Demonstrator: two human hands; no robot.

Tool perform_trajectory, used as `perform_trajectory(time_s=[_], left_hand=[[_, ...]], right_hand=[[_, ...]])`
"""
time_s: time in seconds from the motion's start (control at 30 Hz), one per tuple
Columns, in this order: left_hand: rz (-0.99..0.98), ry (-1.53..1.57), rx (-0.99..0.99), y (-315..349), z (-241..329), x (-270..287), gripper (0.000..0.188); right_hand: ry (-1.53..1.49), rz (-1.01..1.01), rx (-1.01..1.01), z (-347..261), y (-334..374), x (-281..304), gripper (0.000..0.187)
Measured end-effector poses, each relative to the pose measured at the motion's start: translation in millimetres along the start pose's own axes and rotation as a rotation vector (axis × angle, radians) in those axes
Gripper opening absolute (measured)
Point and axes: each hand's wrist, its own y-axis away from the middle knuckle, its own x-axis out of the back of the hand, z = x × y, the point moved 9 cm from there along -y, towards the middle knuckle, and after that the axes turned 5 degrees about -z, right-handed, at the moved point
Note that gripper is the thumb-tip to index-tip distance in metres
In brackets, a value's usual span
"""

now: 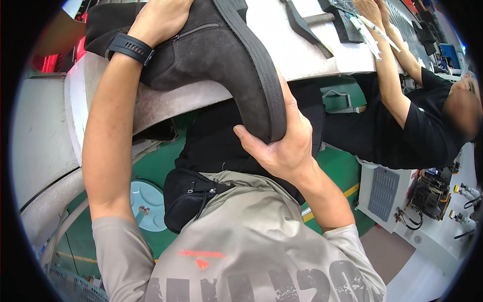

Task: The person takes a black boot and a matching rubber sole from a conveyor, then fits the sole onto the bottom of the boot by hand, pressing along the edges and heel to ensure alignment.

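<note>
Gripping a grey boot (216, 55) between both hands: left hand (161, 17) clasping the far shaft, right hand (284, 146) cupping the near toe.

Both hands (282, 146) grip a dark boot (221, 55) — suede, perhaps (sole outward) — over a grey bench (166, 103).

Left hand (161, 17) fingers cut off at top; boot (216, 55) top unseen.

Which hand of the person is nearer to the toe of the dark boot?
The right hand. It grips the toe end of the dark boot, fingers curled round the sole there. The left hand holds the boot's ankle end, by the zip, apart from the toe.
</note>
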Motion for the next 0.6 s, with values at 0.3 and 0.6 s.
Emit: perform_trajectory(time_s=[0.3, 0.6], left_hand=[[0.091, 0.324, -0.312, 26, 116, 102, 0.087], [-0.054, 0.337, -0.273, 55, 157, 60, 0.134]], right_hand=[[-0.569, -0.037, -0.171, 24, -15, 26, 0.080], [-1.207, 0.046, -0.436, 34, -61, -14, 0.067]])
